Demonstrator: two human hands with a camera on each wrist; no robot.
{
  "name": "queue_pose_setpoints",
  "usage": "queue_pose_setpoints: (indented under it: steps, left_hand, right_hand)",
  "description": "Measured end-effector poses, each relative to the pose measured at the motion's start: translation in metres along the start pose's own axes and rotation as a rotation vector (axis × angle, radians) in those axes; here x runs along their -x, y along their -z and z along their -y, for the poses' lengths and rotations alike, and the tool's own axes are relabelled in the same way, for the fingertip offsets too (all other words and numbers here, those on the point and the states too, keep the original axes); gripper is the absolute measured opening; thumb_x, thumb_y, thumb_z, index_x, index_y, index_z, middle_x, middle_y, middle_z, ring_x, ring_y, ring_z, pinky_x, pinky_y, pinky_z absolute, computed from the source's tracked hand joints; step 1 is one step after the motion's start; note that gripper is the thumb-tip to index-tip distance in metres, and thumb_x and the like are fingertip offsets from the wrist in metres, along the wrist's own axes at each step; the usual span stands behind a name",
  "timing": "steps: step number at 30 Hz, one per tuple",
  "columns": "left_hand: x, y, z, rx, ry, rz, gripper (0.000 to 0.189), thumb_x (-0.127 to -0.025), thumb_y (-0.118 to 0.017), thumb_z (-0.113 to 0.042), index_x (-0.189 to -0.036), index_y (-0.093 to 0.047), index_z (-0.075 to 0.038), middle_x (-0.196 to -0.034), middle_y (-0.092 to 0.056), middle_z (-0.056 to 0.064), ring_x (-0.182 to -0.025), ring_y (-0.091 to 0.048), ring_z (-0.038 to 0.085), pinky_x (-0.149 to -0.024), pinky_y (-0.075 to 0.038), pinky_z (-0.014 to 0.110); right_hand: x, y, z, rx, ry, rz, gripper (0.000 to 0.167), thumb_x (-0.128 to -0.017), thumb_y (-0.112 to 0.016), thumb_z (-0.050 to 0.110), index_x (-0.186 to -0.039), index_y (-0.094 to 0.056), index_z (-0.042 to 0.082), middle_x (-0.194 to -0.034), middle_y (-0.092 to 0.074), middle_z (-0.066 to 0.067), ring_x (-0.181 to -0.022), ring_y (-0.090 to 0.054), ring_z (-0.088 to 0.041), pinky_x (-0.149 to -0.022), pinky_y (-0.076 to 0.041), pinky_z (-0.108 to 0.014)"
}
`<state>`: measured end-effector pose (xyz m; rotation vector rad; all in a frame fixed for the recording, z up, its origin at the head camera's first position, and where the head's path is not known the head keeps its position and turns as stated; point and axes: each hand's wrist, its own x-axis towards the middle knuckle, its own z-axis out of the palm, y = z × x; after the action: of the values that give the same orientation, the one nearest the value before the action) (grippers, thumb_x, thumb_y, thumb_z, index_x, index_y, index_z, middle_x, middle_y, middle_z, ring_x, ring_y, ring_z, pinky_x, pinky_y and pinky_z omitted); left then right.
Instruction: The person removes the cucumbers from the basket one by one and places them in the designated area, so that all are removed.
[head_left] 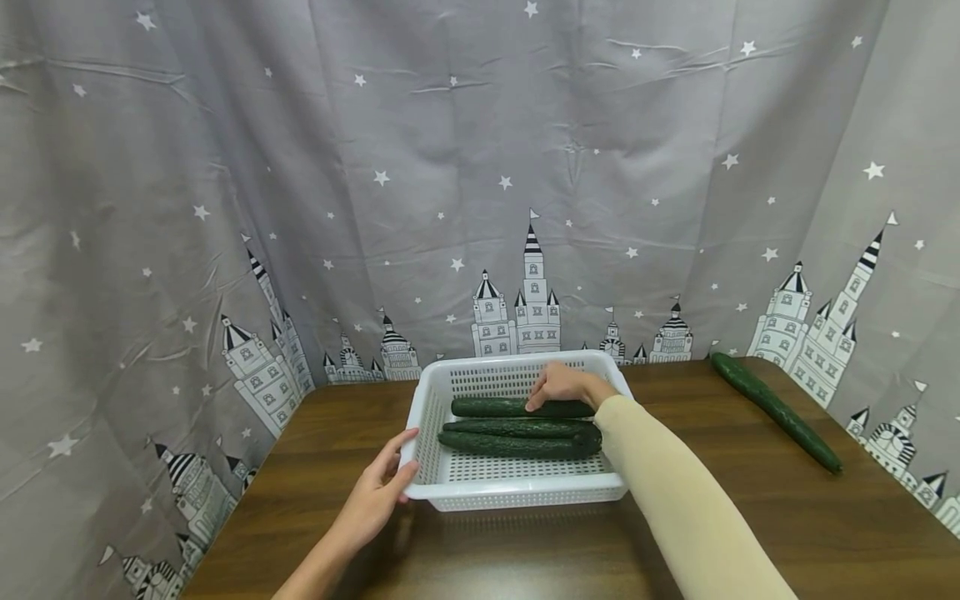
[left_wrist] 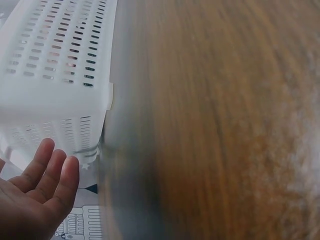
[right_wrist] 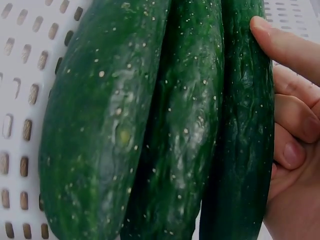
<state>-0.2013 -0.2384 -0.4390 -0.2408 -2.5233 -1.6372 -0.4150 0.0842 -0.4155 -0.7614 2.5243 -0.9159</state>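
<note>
Soft light; left wrist view: table (left_wrist: pixel 215 120) blurred, glare at right; right wrist: highlights on cucumbers (right_wrist: pixel 175 120).

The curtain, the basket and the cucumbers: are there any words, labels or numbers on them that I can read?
None: no words, labels, brands or numbers can be read in any view.
The grey cloth curtain has only printed pictures: white stars and black-and-white castles.
The white plastic slotted basket and the long dark-green cucumbers show no writing.
</note>
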Motion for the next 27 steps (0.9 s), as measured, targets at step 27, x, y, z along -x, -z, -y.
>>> queue_pose_setpoints:
  steps: [27]
  left_hand:
    - [0.0007,-0.0003,-0.0002,-0.005,0.021,-0.010,0.048,-0.102,-0.060,-0.022,-0.149,-0.047,-0.021,-0.112,-0.066,0.019,-0.075,-0.058,0.014,-0.066,-0.051,0.026]
  right_hand:
    - [0.0077,-0.0061,0.0035,-0.003,-0.056,-0.025,0.030,-0.080,-0.085,0.020,-0.106,-0.079,0.006,-0.122,-0.072,-0.011,-0.123,-0.061,-0.031,-0.098,-0.053,-0.044]
